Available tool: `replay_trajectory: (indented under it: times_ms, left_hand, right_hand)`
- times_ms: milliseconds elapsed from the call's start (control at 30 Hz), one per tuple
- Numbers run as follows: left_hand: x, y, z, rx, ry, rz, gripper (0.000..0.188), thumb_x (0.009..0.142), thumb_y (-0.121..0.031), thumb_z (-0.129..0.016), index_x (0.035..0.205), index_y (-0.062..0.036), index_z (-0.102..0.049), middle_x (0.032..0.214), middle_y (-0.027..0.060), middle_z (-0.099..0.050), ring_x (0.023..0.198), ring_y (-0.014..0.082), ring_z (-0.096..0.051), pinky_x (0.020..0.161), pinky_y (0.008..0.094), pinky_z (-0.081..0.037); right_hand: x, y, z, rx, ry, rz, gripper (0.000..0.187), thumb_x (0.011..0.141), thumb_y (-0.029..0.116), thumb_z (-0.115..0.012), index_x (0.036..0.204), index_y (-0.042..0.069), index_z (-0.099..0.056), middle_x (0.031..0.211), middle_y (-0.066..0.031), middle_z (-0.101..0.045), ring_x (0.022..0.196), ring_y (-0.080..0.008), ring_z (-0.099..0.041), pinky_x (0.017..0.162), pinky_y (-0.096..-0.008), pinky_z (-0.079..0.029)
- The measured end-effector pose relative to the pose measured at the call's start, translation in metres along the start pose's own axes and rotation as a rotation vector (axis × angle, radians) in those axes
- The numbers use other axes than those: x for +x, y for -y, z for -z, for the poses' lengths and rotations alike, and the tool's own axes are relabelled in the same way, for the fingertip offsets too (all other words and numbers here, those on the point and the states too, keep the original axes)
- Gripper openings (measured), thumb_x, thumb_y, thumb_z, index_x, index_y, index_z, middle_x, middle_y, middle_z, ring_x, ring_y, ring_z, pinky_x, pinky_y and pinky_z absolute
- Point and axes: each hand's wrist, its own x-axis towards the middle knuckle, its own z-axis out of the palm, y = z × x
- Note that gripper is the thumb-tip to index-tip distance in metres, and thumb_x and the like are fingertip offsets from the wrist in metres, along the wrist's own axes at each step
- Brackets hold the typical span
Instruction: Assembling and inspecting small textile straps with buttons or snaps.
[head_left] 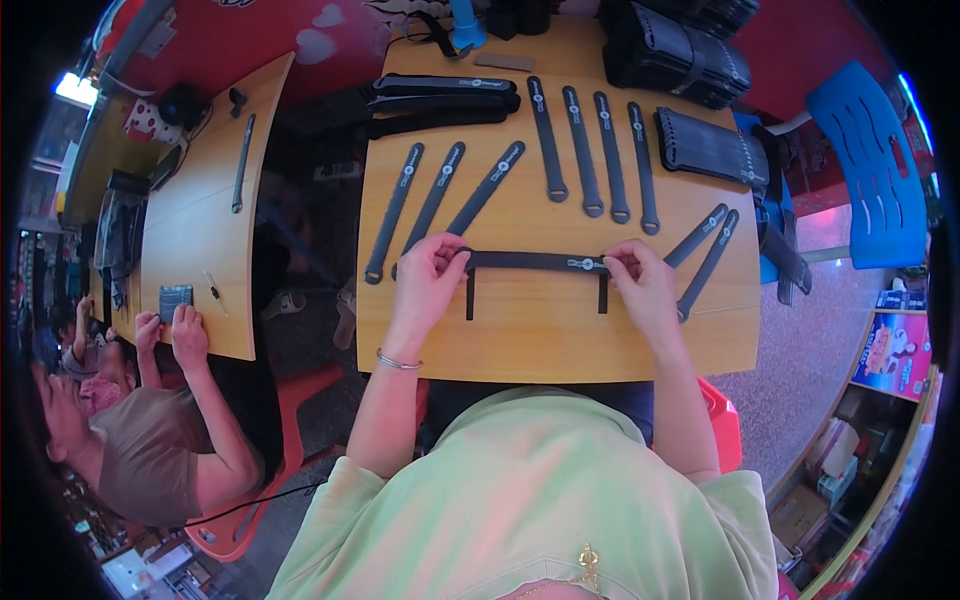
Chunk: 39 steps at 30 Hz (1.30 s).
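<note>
A black strap (535,261) with a pale printed mark is stretched straight across the table between my two hands. The fingertips of my left hand (430,275) pinch its left end, and the thumb and fingers of my right hand (641,285) pinch its right end, by the mark. Under it, two short narrow black strips (470,297) lie on the wood, one near each hand. Other straps (487,188) with a slotted end are spread out beyond my left hand. Two more straps (708,262) lie just right of my right hand.
Several straps (577,150) are laid side by side at mid-table. Stacked strap bundles (710,147) fill the far right, with more strap bundles (445,87) at the far left. A blue chair (868,165) stands right. Another person (165,440) works at a wooden table (205,240) on the left.
</note>
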Motion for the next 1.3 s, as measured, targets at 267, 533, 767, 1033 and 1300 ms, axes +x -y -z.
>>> replay_trajectory:
  times_ms: [267,533,767,1033,1300]
  left_hand:
    - [0.003,0.011,-0.003,0.084,-0.047,-0.09,0.01,0.083,-0.001,-0.063,0.092,0.0015,-0.06,0.072,0.0005,-0.059,0.058,0.004,-0.056,0.05,0.0175,-0.044]
    - [0.002,0.013,-0.005,0.134,-0.075,-0.128,0.01,0.082,0.0,-0.063,0.091,0.0022,-0.06,0.068,0.0004,-0.058,0.054,0.0037,-0.054,0.049,0.017,-0.042]
    - [0.003,0.014,-0.007,0.151,-0.095,-0.16,0.009,0.082,0.001,-0.063,0.09,0.0024,-0.06,0.066,0.0003,-0.057,0.054,0.0034,-0.053,0.048,0.0166,-0.042]
    - [0.003,0.017,-0.008,0.173,-0.115,-0.18,0.009,0.081,0.002,-0.063,0.09,0.0025,-0.06,0.066,0.0,-0.057,0.054,0.0029,-0.052,0.049,0.0165,-0.041]
    - [0.003,0.016,-0.009,0.171,-0.121,-0.184,0.01,0.081,0.002,-0.064,0.09,0.0024,-0.061,0.066,-0.001,-0.056,0.054,0.0021,-0.05,0.049,0.0162,-0.039]
  right_hand:
    - [0.0,-0.003,-0.002,-0.042,-0.039,0.002,0.013,0.082,0.006,-0.064,0.093,0.001,-0.058,0.075,-0.0069,-0.063,0.066,-0.0116,-0.06,0.062,-0.0243,-0.048]
    - [0.0,-0.002,-0.002,-0.129,-0.032,0.029,0.015,0.082,0.008,-0.064,0.093,0.001,-0.056,0.076,-0.0108,-0.064,0.065,-0.0178,-0.061,0.06,-0.0284,-0.049]
    - [-0.001,-0.004,-0.004,-0.189,-0.065,0.097,0.018,0.082,0.008,-0.064,0.095,0.002,-0.054,0.075,-0.0124,-0.063,0.065,-0.0224,-0.062,0.06,-0.0316,-0.048]
    - [0.0,0.003,-0.004,-0.228,-0.067,0.081,0.017,0.082,0.008,-0.063,0.096,0.003,-0.054,0.074,-0.0127,-0.062,0.065,-0.0242,-0.061,0.059,-0.0331,-0.047]
    - [0.0,0.001,-0.004,-0.246,-0.075,0.086,0.018,0.082,0.009,-0.063,0.096,0.003,-0.054,0.074,-0.013,-0.062,0.065,-0.0253,-0.061,0.059,-0.0338,-0.047]
